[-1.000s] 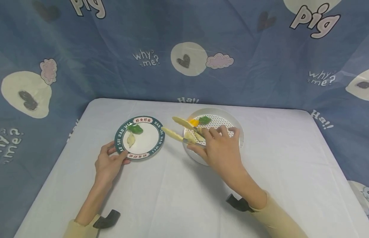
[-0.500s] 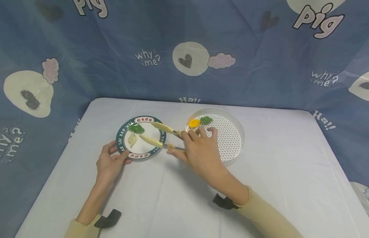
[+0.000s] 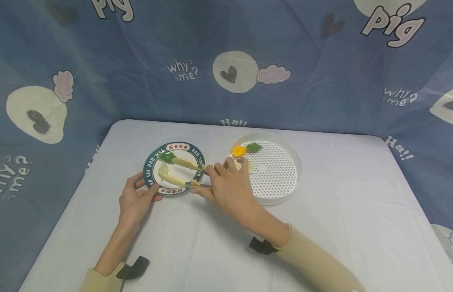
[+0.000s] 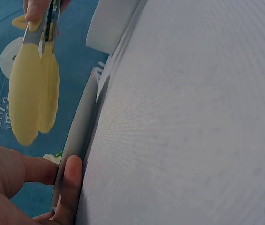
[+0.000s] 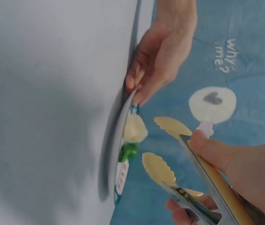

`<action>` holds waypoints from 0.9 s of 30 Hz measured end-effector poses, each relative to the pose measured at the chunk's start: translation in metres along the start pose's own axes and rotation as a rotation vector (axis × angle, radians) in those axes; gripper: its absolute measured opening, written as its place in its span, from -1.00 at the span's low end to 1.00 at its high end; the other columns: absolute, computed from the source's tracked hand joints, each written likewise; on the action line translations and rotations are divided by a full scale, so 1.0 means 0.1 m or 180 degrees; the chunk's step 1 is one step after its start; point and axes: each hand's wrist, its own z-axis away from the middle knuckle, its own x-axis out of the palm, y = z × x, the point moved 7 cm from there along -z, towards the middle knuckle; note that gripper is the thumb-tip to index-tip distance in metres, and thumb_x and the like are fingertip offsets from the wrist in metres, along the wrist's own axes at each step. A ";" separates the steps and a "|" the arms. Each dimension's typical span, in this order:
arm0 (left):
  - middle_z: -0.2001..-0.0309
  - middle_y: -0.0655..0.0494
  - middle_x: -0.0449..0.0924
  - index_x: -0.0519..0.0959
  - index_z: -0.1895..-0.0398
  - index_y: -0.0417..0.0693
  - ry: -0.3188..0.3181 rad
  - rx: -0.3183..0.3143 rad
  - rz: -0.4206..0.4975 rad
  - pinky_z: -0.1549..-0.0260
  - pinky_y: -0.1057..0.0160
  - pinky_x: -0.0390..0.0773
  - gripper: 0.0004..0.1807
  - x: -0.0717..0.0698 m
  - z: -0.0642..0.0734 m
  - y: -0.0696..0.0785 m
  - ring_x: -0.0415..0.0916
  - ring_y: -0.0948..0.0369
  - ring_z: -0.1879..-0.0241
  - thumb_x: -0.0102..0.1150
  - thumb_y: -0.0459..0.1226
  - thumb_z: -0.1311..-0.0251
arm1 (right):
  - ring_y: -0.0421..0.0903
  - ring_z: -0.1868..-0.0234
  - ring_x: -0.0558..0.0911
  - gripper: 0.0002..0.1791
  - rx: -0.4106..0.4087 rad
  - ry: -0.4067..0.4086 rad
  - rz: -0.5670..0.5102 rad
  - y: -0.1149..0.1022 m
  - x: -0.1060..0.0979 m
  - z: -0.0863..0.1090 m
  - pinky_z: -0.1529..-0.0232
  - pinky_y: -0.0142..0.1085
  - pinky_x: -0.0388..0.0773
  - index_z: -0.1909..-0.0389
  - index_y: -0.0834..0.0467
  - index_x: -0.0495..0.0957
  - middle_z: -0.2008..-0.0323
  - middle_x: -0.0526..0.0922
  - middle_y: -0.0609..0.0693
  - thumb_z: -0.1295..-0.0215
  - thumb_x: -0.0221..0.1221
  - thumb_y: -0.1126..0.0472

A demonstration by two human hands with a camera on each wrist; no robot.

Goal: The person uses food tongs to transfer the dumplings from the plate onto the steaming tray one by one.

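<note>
My left hand (image 3: 136, 200) pinches the near left rim of a round plate (image 3: 147, 166), thumb above and fingers below. The plate is white with a green lettered border. On it lie a green pepper-like piece (image 5: 128, 151) and a pale, dumpling-like piece (image 5: 135, 129). My right hand (image 3: 230, 184) grips metal tongs (image 5: 198, 173) with yellow scalloped tips. The tips are spread apart over the plate, with nothing between them. In the head view, the lower tip overlaps the pale piece and the upper one reaches beside the green piece.
Right of the plate stands a round white perforated tray (image 3: 298, 166). At its back left sit an orange-yellow piece (image 3: 239, 151) and a green leafy piece (image 3: 253, 147); a pale bit (image 3: 250, 167) shows beside my right hand. A blue printed cloth (image 3: 157, 101) hangs behind the table.
My right hand has carried the spread tongs leftward from above the tray to over the plate. The left hand stays on the plate's rim, and the food pieces look unmoved.
</note>
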 end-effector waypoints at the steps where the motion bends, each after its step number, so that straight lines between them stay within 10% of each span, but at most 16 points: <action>1: -0.38 -0.31 0.53 -0.03 -0.75 -0.18 -0.0006 0.0002 -0.0004 -0.37 -0.10 0.51 -0.11 0.00 0.00 0.00 0.67 0.49 0.48 0.21 -0.23 -0.54 | -0.03 0.11 0.56 -0.26 -0.0011 0.0007 0.0001 -0.01 0.01 -0.01 -0.20 0.16 0.36 -0.07 -0.01 0.71 0.31 0.72 -0.11 -0.39 0.10 -0.57; 8: -0.40 -0.29 0.52 -0.02 -0.75 -0.18 -0.0004 0.0036 -0.0094 0.08 0.58 0.48 -0.12 -0.01 0.00 0.01 0.69 0.50 0.45 0.22 -0.20 -0.55 | -0.04 0.20 0.50 -0.29 -0.0032 -0.0090 -0.0009 -0.08 0.13 -0.10 -0.09 0.09 0.35 -0.02 -0.01 0.69 0.34 0.68 -0.11 -0.40 0.09 -0.56; 18: -0.40 -0.30 0.53 -0.02 -0.74 -0.20 0.0017 0.0067 -0.0038 -0.32 -0.09 0.55 -0.12 -0.01 0.00 0.02 0.69 0.51 0.47 0.22 -0.22 -0.54 | -0.03 0.16 0.51 -0.29 -0.0013 -0.0215 -0.0079 -0.13 0.24 -0.17 -0.23 0.17 0.39 -0.03 -0.02 0.68 0.26 0.73 -0.10 -0.45 0.03 -0.56; 22: -0.41 -0.30 0.53 -0.01 -0.74 -0.19 0.0013 0.0062 -0.0029 -0.29 0.00 0.55 -0.12 -0.01 0.00 0.01 0.68 0.52 0.48 0.22 -0.22 -0.54 | -0.03 0.15 0.54 -0.29 0.0009 -0.0285 -0.0056 -0.14 0.29 -0.20 -0.28 0.19 0.40 0.01 -0.02 0.68 0.22 0.76 -0.10 -0.44 0.03 -0.56; 27: -0.40 -0.29 0.53 -0.01 -0.74 -0.18 0.0013 0.0061 -0.0052 0.08 0.58 0.51 -0.11 -0.02 0.00 0.01 0.68 0.53 0.47 0.24 -0.21 -0.53 | -0.02 0.14 0.56 -0.29 -0.0025 -0.0261 0.0038 -0.18 0.33 -0.22 -0.28 0.18 0.40 0.05 -0.01 0.67 0.24 0.76 -0.11 -0.44 0.01 -0.57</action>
